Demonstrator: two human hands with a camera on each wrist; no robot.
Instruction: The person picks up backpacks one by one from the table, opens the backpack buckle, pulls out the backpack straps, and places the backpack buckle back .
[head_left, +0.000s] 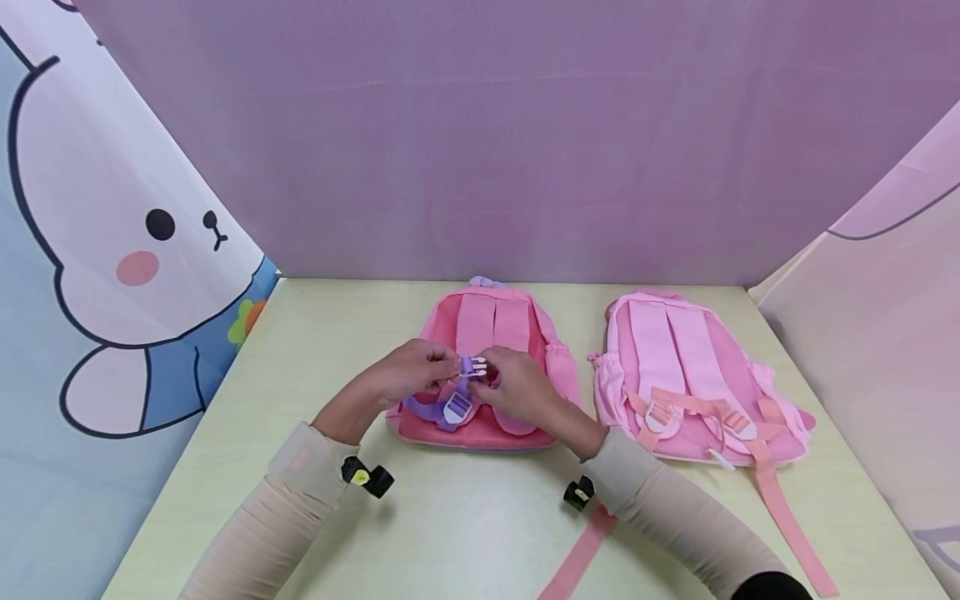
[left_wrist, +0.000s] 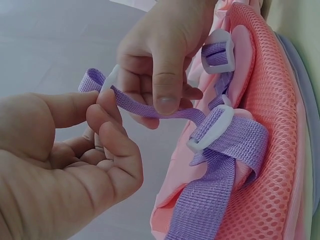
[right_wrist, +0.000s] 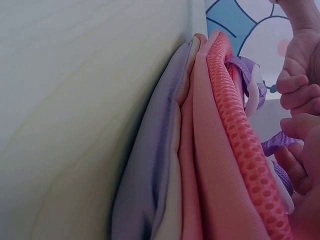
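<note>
A pink backpack (head_left: pixel 558 371) with a coral mesh back lies on the table, straps facing up. Over it, my left hand (head_left: pixel 416 367) pinches a white plastic buckle (head_left: pixel 474 367) with prongs, threaded on a narrow purple strap (left_wrist: pixel 145 109). From the other side my right hand (head_left: pixel 521 383) holds that strap, its thumb lying along the webbing in the left wrist view. At the buckle the strap end forms a small loop (left_wrist: pixel 90 80). A white slide adjuster (head_left: pixel 457 407) with wider purple webbing sits just below the hands. The right fingers are partly hidden behind the thumb.
A second pink backpack (head_left: pixel 708 333) lies at the right, with orange-pink straps and white adjusters. Its loose strap (head_left: pixel 783 517) trails to the front edge. Another pink strap (head_left: pixel 581 554) lies beneath the right forearm. A purple backdrop (head_left: pixel 480 150) rises behind the table.
</note>
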